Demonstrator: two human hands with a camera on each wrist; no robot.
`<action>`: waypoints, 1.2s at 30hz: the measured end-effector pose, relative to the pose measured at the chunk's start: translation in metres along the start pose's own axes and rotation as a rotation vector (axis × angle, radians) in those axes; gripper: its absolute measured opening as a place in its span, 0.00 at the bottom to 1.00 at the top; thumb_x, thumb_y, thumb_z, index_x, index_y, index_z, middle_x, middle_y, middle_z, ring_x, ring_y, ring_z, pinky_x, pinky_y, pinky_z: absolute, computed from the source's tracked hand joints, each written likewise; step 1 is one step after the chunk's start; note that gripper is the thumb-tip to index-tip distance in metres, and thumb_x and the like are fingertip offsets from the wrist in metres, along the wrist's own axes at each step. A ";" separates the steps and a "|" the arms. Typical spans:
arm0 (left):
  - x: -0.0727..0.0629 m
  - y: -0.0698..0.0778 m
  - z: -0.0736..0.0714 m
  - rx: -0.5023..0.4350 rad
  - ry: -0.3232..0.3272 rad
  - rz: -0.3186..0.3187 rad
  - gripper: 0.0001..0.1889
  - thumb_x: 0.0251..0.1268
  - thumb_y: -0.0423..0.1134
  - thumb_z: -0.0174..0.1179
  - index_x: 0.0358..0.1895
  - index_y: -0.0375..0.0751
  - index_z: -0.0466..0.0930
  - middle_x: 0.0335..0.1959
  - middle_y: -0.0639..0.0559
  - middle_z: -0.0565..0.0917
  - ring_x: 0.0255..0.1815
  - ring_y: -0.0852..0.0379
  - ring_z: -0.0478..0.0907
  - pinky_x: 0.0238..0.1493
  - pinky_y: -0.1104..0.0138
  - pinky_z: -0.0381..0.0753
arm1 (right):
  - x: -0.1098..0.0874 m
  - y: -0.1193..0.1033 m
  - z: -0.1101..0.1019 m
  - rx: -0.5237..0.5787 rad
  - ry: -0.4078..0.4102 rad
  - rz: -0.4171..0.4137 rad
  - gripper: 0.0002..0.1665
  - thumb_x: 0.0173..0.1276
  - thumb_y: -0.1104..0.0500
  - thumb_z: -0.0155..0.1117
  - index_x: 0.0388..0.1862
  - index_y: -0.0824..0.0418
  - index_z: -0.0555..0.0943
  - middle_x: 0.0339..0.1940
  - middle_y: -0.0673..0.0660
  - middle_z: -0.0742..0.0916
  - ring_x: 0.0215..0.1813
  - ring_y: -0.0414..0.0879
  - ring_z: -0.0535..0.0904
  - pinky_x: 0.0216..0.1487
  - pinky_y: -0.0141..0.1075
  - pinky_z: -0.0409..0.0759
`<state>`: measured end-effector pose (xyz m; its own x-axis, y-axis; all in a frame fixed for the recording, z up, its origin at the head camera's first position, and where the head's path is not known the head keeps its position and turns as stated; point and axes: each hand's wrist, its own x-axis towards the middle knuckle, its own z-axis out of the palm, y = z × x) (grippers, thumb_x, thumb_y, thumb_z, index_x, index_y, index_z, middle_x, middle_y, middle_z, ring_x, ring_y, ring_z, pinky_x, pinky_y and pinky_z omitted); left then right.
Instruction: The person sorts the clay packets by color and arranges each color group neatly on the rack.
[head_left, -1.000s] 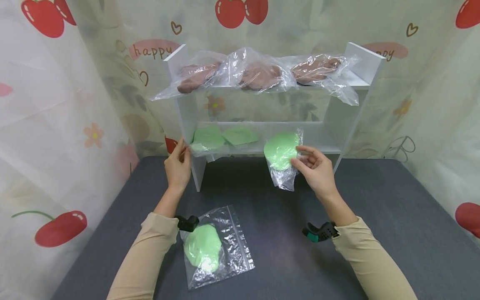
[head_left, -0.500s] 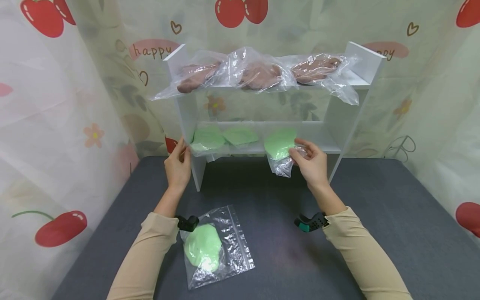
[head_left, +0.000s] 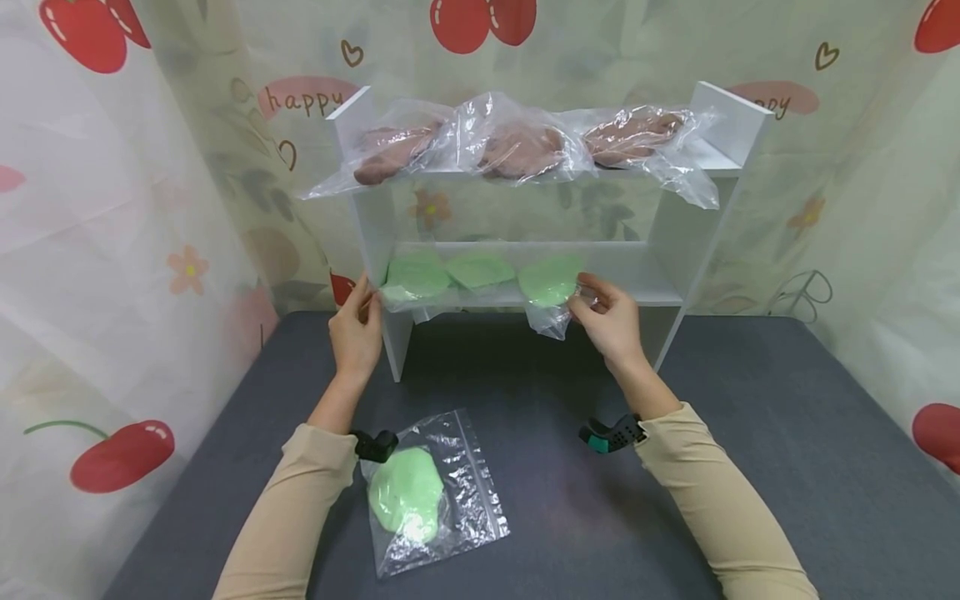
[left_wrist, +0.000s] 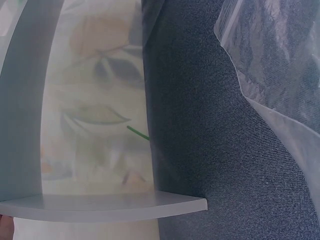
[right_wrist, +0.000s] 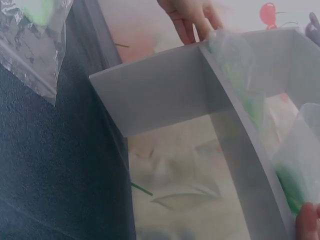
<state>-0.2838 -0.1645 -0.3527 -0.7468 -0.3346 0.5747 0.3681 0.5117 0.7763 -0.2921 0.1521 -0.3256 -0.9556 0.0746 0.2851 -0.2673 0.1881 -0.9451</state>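
My right hand (head_left: 611,325) pinches the right edge of a clear plastic bag with a flat, rounded light-green piece (head_left: 551,282) inside. This bag lies partly on the middle board of a white shelf unit (head_left: 663,287), its clear end hanging over the front edge. To its left, two similar bagged green pieces, one leftmost (head_left: 417,277) and one beside it (head_left: 480,271), lie on that board. My left hand (head_left: 356,332) rests its fingers against the outside of the unit's left side panel. In the right wrist view, fingertips of the left hand (right_wrist: 190,17) touch that panel.
Another bagged green piece (head_left: 406,496), in a zip bag, lies flat on the dark grey table (head_left: 555,533) near the left forearm. Several brown lumps in clear bags, one at the middle (head_left: 522,152), fill the top board. A patterned curtain surrounds the table.
My right hand has moved left and slightly up, laying the bagged green piece onto the middle board nearer the other two. My left hand has stayed at the side panel.
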 end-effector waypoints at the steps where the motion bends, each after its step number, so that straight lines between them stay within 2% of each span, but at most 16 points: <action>1: 0.000 0.000 0.000 0.000 0.000 -0.001 0.22 0.69 0.33 0.52 0.65 0.42 0.68 0.60 0.39 0.76 0.52 0.42 0.80 0.49 0.52 0.81 | 0.000 0.000 0.000 -0.009 -0.004 -0.003 0.27 0.64 0.66 0.56 0.64 0.66 0.71 0.60 0.67 0.78 0.27 0.30 0.78 0.33 0.22 0.80; 5: 0.000 0.000 0.000 -0.004 -0.001 -0.008 0.22 0.69 0.33 0.52 0.66 0.43 0.68 0.60 0.40 0.76 0.53 0.43 0.80 0.50 0.52 0.81 | 0.002 -0.002 0.002 -0.039 0.004 -0.003 0.27 0.64 0.64 0.59 0.63 0.63 0.73 0.58 0.65 0.79 0.26 0.32 0.78 0.29 0.23 0.80; 11: 0.000 0.001 0.000 -0.015 -0.006 -0.010 0.22 0.69 0.33 0.52 0.66 0.42 0.68 0.60 0.39 0.75 0.53 0.43 0.80 0.51 0.52 0.81 | 0.006 -0.001 0.004 -0.042 0.062 0.006 0.23 0.62 0.62 0.63 0.57 0.64 0.76 0.48 0.64 0.78 0.24 0.31 0.78 0.26 0.25 0.81; 18: -0.001 0.001 0.000 -0.005 0.001 0.002 0.22 0.68 0.33 0.52 0.65 0.42 0.68 0.60 0.39 0.75 0.53 0.42 0.80 0.50 0.52 0.81 | 0.007 0.002 0.003 -0.025 0.104 -0.002 0.21 0.61 0.62 0.64 0.53 0.66 0.76 0.38 0.55 0.75 0.21 0.34 0.80 0.28 0.29 0.83; 26: 0.000 0.001 0.000 0.001 0.007 0.008 0.22 0.68 0.33 0.53 0.65 0.42 0.69 0.60 0.39 0.75 0.53 0.42 0.80 0.50 0.52 0.81 | 0.003 0.004 0.000 0.004 0.114 -0.008 0.21 0.62 0.62 0.64 0.55 0.66 0.76 0.36 0.51 0.76 0.24 0.37 0.81 0.28 0.27 0.83; 31: 0.000 0.002 -0.001 0.003 0.008 0.009 0.22 0.68 0.32 0.53 0.65 0.42 0.69 0.60 0.39 0.76 0.52 0.42 0.81 0.49 0.52 0.81 | -0.002 0.004 -0.005 0.007 0.105 0.006 0.22 0.63 0.60 0.63 0.56 0.65 0.76 0.35 0.51 0.76 0.23 0.34 0.80 0.29 0.27 0.83; 36: 0.000 0.003 -0.001 0.001 0.009 0.004 0.22 0.68 0.32 0.53 0.65 0.42 0.69 0.58 0.38 0.77 0.51 0.42 0.81 0.49 0.52 0.81 | -0.008 0.004 -0.009 0.010 0.097 0.016 0.22 0.63 0.59 0.64 0.56 0.64 0.76 0.36 0.51 0.77 0.24 0.36 0.81 0.29 0.26 0.82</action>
<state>-0.2824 -0.1640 -0.3503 -0.7406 -0.3398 0.5797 0.3701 0.5139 0.7739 -0.2846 0.1616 -0.3297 -0.9434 0.1724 0.2833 -0.2534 0.1762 -0.9512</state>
